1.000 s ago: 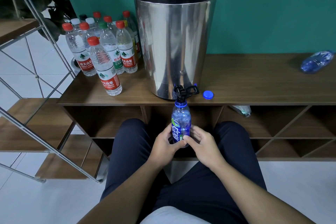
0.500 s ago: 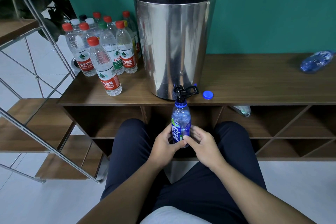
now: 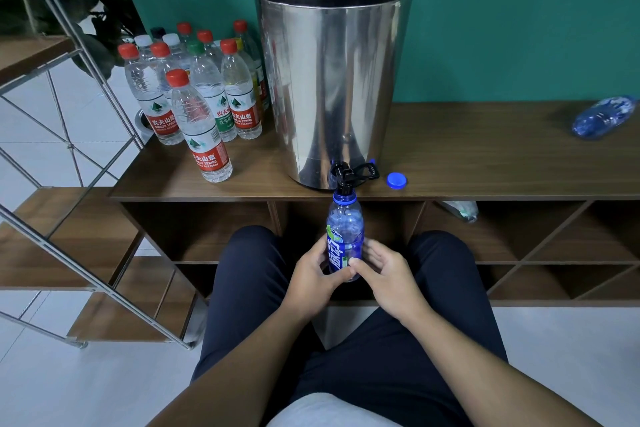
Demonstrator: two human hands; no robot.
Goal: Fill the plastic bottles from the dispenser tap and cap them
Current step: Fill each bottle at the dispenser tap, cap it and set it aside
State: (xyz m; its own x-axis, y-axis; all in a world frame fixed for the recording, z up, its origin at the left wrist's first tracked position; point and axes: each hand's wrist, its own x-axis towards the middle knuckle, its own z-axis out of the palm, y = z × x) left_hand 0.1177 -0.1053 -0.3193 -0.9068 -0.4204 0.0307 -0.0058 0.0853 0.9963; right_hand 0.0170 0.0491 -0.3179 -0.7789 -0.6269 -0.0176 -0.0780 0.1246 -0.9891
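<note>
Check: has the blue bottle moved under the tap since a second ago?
No. The blue bottle keeps its mouth right under the tap.

bare shelf top (image 3: pixel 485 149) right of dispenser (image 3: pixel 332 80), capped bottles (image 3: pixel 194 104) crowding left

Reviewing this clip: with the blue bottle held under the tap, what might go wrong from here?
1. The blue bottle has a narrow neck right under the tap; a slight tilt may spill water onto the person's lap.
2. Both hands, left hand and right hand, hold the bottle, so neither is free for the tap or the blue cap.
</note>
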